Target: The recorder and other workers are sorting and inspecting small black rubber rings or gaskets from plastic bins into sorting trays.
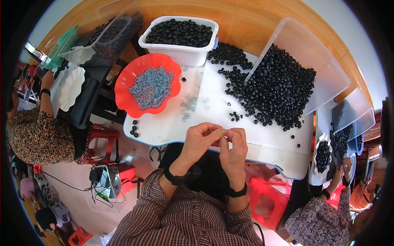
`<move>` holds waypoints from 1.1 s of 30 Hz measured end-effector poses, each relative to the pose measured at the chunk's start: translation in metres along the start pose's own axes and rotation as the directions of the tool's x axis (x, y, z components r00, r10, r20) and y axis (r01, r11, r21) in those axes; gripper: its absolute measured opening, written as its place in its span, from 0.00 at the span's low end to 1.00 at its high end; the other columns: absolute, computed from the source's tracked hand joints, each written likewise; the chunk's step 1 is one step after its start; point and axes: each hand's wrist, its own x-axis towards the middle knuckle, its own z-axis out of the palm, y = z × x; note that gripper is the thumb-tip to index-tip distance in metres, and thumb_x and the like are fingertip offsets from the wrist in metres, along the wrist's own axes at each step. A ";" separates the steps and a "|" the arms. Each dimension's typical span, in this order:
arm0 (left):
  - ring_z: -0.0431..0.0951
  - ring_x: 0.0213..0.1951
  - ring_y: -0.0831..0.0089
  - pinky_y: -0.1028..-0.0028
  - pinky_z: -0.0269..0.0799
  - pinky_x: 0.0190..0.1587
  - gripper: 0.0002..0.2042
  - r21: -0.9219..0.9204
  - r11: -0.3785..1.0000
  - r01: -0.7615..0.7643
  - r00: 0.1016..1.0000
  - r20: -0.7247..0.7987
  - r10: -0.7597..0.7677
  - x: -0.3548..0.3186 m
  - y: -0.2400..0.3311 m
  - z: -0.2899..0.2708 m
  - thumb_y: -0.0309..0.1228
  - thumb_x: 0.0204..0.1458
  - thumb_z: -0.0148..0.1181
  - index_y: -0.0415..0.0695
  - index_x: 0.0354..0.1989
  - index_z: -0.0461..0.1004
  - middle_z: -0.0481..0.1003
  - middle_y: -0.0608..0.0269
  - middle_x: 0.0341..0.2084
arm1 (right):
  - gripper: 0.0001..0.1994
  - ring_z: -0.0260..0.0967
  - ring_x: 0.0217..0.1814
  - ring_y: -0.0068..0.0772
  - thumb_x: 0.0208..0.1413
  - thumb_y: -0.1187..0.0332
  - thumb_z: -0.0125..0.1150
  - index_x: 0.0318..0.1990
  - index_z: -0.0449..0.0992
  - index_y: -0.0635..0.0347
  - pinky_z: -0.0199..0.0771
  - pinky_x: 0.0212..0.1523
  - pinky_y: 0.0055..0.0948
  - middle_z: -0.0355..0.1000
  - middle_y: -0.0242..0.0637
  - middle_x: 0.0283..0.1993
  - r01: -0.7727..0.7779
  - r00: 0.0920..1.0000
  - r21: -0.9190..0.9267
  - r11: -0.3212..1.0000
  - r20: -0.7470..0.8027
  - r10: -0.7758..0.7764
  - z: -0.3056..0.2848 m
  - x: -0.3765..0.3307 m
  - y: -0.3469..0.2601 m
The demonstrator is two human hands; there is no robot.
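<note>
Fingertips of two hands meet over the near edge of one white table. The left hand is pinched narrow, thumb against finger, and the right hand is pinched just as narrow close against it; whether some tiny thing sits between them I cannot tell from where I stand. One dark band rings the left wrist, a second dark band the right.

Just beyond the hands lies one small cluster of black pieces, roughly ten. Farther right, one big heap of the same rounded pieces, far too many to count, spreads from one tilted clear bin. Two stray pieces lie near the table's right side. At the far side stands one white tub, filled with more of them. To the left, one red scalloped bowl holds grey-blue bits, also past counting; one lone black piece lies just beside it, and about four more pieces sit at the table's left corner.

Two co-workers are nearest, one in a patterned top to the left, one in a flowered top to the right. Each has one white scalloped tray near, the left one and the right one.
</note>
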 end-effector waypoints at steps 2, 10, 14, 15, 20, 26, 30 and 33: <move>0.80 0.33 0.76 0.77 0.81 0.37 0.10 0.000 1.000 0.007 1.000 -0.004 -0.007 0.000 0.000 -0.001 0.28 0.57 0.62 0.32 0.41 0.77 0.80 0.59 0.32 | 0.07 0.70 0.32 0.39 0.49 0.82 0.63 0.35 0.73 0.66 0.74 0.30 0.32 0.69 0.41 0.37 -0.002 1.000 0.004 1.000 0.003 0.002 0.001 -0.001 0.001; 0.81 0.33 0.73 0.75 0.81 0.37 0.10 0.035 0.998 0.042 0.999 0.029 -0.043 0.003 -0.003 -0.004 0.26 0.57 0.62 0.32 0.43 0.76 0.80 0.56 0.34 | 0.06 0.69 0.32 0.39 0.50 0.81 0.63 0.35 0.73 0.65 0.72 0.32 0.34 0.69 0.41 0.37 -0.007 1.000 -0.060 0.998 0.028 0.009 0.001 -0.003 0.003; 0.81 0.33 0.74 0.75 0.81 0.37 0.09 0.014 0.999 0.030 0.998 0.059 -0.030 0.003 -0.006 -0.009 0.26 0.59 0.59 0.32 0.44 0.77 0.80 0.56 0.34 | 0.07 0.69 0.33 0.33 0.50 0.82 0.63 0.36 0.74 0.65 0.71 0.33 0.29 0.69 0.39 0.38 -0.100 0.993 0.093 0.991 0.065 0.094 -0.005 0.000 -0.003; 0.81 0.32 0.74 0.75 0.81 0.36 0.10 -0.036 0.999 0.030 0.998 0.062 -0.027 0.005 -0.007 -0.011 0.27 0.61 0.57 0.32 0.44 0.76 0.80 0.57 0.34 | 0.07 0.69 0.33 0.29 0.50 0.83 0.62 0.37 0.74 0.65 0.71 0.34 0.26 0.69 0.38 0.38 -0.112 0.993 0.161 0.981 0.064 0.103 -0.006 0.001 -0.004; 0.81 0.30 0.74 0.75 0.80 0.35 0.12 -0.219 0.973 0.070 0.990 0.136 -0.040 0.009 -0.002 -0.018 0.29 0.62 0.55 0.33 0.47 0.75 0.80 0.54 0.34 | 0.06 0.68 0.37 0.20 0.53 0.82 0.61 0.39 0.76 0.66 0.70 0.37 0.21 0.69 0.34 0.40 -0.209 0.971 0.441 0.873 -0.016 0.240 -0.004 -0.006 0.008; 0.79 0.28 0.76 0.75 0.79 0.32 0.14 -0.421 0.900 0.110 0.965 0.262 0.005 0.009 -0.002 -0.022 0.32 0.62 0.55 0.34 0.49 0.74 0.80 0.53 0.34 | 0.06 0.68 0.39 0.20 0.55 0.82 0.60 0.40 0.77 0.66 0.70 0.40 0.19 0.69 0.33 0.41 -0.242 0.959 0.525 0.816 0.000 0.284 -0.001 -0.006 0.007; 0.78 0.26 0.77 0.77 0.77 0.32 0.13 -0.510 0.852 0.124 0.959 0.283 0.030 0.008 0.000 -0.020 0.31 0.62 0.55 0.34 0.47 0.75 0.80 0.53 0.33 | 0.06 0.68 0.39 0.19 0.55 0.82 0.60 0.40 0.77 0.66 0.70 0.40 0.19 0.69 0.33 0.41 -0.258 0.953 0.529 0.808 0.003 0.302 0.001 -0.007 0.007; 0.78 0.25 0.77 0.78 0.76 0.30 0.12 -0.537 0.832 0.137 0.961 0.276 0.019 0.008 -0.004 -0.020 0.32 0.63 0.55 0.34 0.47 0.75 0.80 0.54 0.32 | 0.06 0.68 0.39 0.19 0.55 0.82 0.60 0.40 0.77 0.66 0.69 0.40 0.19 0.70 0.32 0.41 -0.262 0.953 0.527 0.808 0.007 0.304 0.003 -0.008 0.007</move>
